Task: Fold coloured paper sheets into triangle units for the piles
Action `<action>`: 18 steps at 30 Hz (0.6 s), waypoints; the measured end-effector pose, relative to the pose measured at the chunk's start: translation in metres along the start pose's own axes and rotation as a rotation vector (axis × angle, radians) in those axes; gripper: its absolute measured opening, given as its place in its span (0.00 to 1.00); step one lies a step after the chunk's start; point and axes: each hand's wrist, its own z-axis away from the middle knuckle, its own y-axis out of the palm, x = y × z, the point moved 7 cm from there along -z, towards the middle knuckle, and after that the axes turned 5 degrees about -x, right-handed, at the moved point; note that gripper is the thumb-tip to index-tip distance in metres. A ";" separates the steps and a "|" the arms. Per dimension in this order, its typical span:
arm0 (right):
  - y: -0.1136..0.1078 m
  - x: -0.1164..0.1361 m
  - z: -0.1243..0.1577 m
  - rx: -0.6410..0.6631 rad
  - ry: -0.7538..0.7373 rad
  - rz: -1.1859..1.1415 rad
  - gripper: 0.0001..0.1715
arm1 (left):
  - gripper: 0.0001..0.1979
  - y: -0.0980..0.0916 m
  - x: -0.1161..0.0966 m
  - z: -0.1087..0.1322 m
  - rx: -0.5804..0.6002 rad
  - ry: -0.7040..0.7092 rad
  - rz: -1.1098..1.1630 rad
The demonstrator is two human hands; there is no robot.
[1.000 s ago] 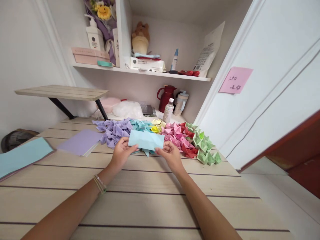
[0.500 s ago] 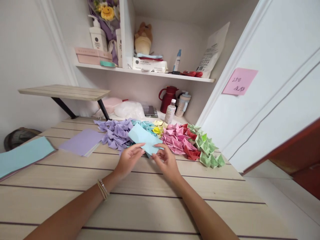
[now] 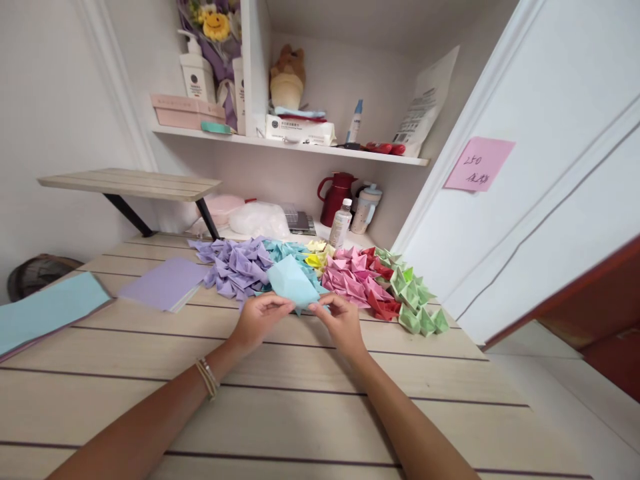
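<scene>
Between my two hands is a light blue sheet of paper (image 3: 293, 281), held up off the table and showing a crease across it. My left hand (image 3: 257, 320) pinches its lower left edge between thumb and fingers. On the lower right, my right hand (image 3: 343, 321) grips the same sheet in a pinch. Just behind it lie folded paper boats in colour groups: purple boats (image 3: 235, 267), blue boats (image 3: 280, 249), yellow boats (image 3: 315, 257), pink boats (image 3: 345, 280), red boats (image 3: 384, 307) and green boats (image 3: 407, 290). The sheet hides part of the blue group.
Left on the slatted table (image 3: 250, 413) lie a stack of purple paper (image 3: 163, 283) and a stack of blue paper (image 3: 50, 307). A small raised shelf (image 3: 130, 183) stands behind them. At the back are a bottle (image 3: 341, 223), a red jug (image 3: 337, 200) and a cup (image 3: 367, 208).
The blue sheet has turned in my hands and now looks more pointed at the top. My hands have shifted slightly lower along its bottom edge.
</scene>
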 end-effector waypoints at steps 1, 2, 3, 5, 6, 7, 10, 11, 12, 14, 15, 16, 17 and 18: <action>0.002 -0.004 0.001 0.005 0.057 -0.068 0.11 | 0.07 0.000 0.000 0.000 -0.003 -0.002 -0.003; 0.005 -0.009 0.001 0.015 0.114 -0.140 0.16 | 0.07 0.000 0.001 0.000 -0.003 -0.013 0.007; 0.008 -0.013 0.002 0.032 0.167 -0.203 0.22 | 0.09 0.001 0.000 0.000 -0.004 -0.024 0.029; 0.014 -0.019 0.004 0.077 0.246 -0.269 0.27 | 0.17 0.001 -0.001 0.000 -0.018 -0.031 0.088; 0.016 -0.021 0.004 0.108 0.268 -0.269 0.24 | 0.22 0.000 -0.002 0.000 -0.030 -0.030 0.113; 0.018 -0.022 0.005 0.138 0.276 -0.258 0.20 | 0.25 0.000 -0.003 0.000 -0.039 -0.033 0.130; 0.019 -0.020 0.004 0.197 0.232 -0.182 0.13 | 0.20 0.001 -0.002 -0.001 -0.016 -0.068 0.084; 0.018 -0.019 0.004 0.200 0.201 -0.142 0.12 | 0.15 0.002 -0.001 0.000 0.011 -0.083 0.050; 0.017 -0.017 0.003 0.189 0.160 -0.088 0.12 | 0.11 0.004 -0.001 0.000 0.043 -0.100 0.022; 0.012 -0.012 0.001 0.159 0.059 0.062 0.10 | 0.11 0.007 0.000 0.002 0.095 -0.137 0.009; 0.010 -0.009 0.000 0.138 0.011 0.142 0.10 | 0.12 0.008 0.001 0.004 0.111 -0.160 0.027; 0.008 -0.006 0.000 0.124 -0.028 0.207 0.10 | 0.12 0.009 0.001 0.005 0.125 -0.180 0.057; 0.006 -0.003 0.000 0.129 -0.054 0.242 0.09 | 0.12 0.011 0.000 0.006 0.135 -0.190 0.090; 0.007 0.000 0.000 0.163 -0.068 0.245 0.06 | 0.14 0.012 -0.001 0.006 0.141 -0.187 0.120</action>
